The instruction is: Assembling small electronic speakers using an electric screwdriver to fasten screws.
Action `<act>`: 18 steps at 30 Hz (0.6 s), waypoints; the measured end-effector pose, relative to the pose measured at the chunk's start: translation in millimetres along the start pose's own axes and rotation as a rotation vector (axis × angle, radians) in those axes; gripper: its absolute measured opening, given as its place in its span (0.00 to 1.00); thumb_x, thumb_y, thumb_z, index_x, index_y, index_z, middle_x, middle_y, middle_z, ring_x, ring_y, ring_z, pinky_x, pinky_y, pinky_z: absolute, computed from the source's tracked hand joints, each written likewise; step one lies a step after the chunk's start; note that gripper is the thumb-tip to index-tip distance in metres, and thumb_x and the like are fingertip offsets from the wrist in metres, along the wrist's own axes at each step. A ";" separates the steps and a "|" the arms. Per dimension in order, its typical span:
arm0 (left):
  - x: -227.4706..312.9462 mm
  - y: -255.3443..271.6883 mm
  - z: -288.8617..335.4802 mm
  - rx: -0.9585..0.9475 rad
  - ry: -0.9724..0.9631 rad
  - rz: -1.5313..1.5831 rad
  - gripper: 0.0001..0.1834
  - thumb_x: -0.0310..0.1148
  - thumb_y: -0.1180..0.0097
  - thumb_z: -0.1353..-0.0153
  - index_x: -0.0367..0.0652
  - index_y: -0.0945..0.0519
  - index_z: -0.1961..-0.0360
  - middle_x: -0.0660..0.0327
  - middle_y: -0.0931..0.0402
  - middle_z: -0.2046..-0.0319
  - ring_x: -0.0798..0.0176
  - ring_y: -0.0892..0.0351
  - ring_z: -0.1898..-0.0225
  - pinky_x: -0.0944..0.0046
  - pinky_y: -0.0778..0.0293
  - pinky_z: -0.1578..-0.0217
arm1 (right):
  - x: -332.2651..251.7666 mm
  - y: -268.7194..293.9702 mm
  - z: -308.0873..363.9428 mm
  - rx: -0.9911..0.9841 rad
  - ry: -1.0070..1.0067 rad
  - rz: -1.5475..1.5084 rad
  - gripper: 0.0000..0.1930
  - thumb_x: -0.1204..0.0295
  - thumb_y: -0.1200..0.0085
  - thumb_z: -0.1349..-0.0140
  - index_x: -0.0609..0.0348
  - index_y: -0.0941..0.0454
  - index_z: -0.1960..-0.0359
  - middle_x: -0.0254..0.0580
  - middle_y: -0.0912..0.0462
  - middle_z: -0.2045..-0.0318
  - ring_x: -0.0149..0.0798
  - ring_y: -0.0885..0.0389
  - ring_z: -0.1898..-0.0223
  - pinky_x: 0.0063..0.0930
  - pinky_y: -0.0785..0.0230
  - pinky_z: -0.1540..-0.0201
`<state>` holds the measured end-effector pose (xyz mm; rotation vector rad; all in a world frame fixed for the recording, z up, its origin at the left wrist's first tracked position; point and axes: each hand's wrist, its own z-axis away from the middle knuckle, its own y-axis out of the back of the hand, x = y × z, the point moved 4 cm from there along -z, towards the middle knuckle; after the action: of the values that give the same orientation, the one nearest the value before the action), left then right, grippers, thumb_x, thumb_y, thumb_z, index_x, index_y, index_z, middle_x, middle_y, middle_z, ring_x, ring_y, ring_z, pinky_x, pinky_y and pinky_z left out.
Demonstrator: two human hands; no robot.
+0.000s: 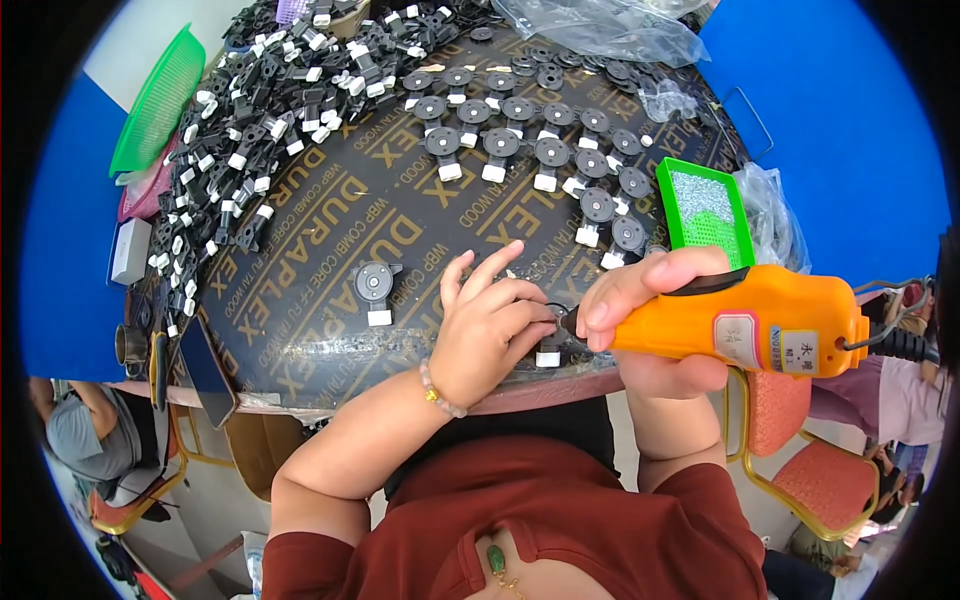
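Note:
My right hand is wrapped round an orange electric screwdriver, held almost level with its tip pointing left. That tip meets a small black round part with a white end near the table's front edge. My left hand pinches at this part with thumb and forefinger, its other fingers raised and spread. The fingers and the tool hide most of the part, and I cannot make out any screw. Left of my left hand lies a similar black round part with a white end, touched by neither hand.
A large heap of black and white pieces covers the table's far left. Rows of round black parts lie at the back. A green tray of small silvery pieces sits right, beside clear plastic bags. The screwdriver's cable runs right.

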<state>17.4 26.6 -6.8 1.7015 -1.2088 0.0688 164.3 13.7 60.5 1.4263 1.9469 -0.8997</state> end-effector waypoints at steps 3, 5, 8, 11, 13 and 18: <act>1.7 0.8 -0.8 0.023 -0.047 -0.051 0.07 0.34 0.33 0.56 0.53 0.20 0.75 0.72 0.25 0.67 0.57 0.34 0.41 0.43 0.52 0.41 | -0.9 -0.7 0.9 -0.004 -0.023 0.031 0.37 0.34 0.54 0.47 0.59 0.39 0.55 0.45 0.23 0.75 0.31 0.26 0.82 0.24 0.28 0.78; 2.2 -0.1 -0.6 0.043 -0.077 -0.110 0.08 0.36 0.33 0.58 0.52 0.21 0.76 0.71 0.26 0.67 0.58 0.33 0.41 0.43 0.51 0.41 | 0.3 -1.0 1.0 -0.007 -0.042 0.041 0.37 0.35 0.54 0.47 0.59 0.39 0.56 0.44 0.23 0.75 0.31 0.26 0.82 0.24 0.28 0.78; 1.8 -1.6 -0.1 0.049 -0.099 -0.161 0.10 0.38 0.33 0.58 0.51 0.21 0.75 0.70 0.26 0.67 0.57 0.33 0.42 0.43 0.51 0.41 | 3.2 -0.6 0.3 -0.012 -0.057 0.016 0.37 0.35 0.53 0.47 0.59 0.39 0.56 0.45 0.22 0.75 0.32 0.25 0.82 0.25 0.28 0.78; 2.7 1.6 -3.5 0.017 -0.049 -0.125 0.16 0.43 0.32 0.59 0.50 0.20 0.70 0.68 0.25 0.65 0.55 0.34 0.41 0.42 0.51 0.41 | 8.7 2.8 -1.7 -0.011 -0.074 -0.030 0.37 0.35 0.50 0.48 0.59 0.38 0.56 0.46 0.22 0.75 0.33 0.25 0.81 0.26 0.28 0.77; 4.6 5.0 -5.0 0.012 -0.022 -0.091 0.19 0.45 0.31 0.60 0.49 0.20 0.68 0.67 0.25 0.65 0.55 0.34 0.41 0.42 0.51 0.41 | 13.6 5.7 -2.8 -0.013 -0.080 -0.038 0.36 0.37 0.48 0.49 0.59 0.37 0.57 0.47 0.22 0.75 0.34 0.25 0.81 0.28 0.27 0.75; 1.5 1.0 -1.9 -0.060 0.020 -0.067 0.25 0.48 0.30 0.63 0.48 0.19 0.63 0.64 0.24 0.62 0.54 0.35 0.41 0.42 0.52 0.41 | 22.9 6.4 -2.9 0.040 -0.127 -0.061 0.36 0.38 0.45 0.50 0.60 0.36 0.57 0.50 0.22 0.75 0.35 0.24 0.81 0.27 0.27 0.76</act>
<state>18.3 27.0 -4.4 1.6835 -1.1273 0.0085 164.0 30.7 43.7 1.3056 1.8963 -1.0367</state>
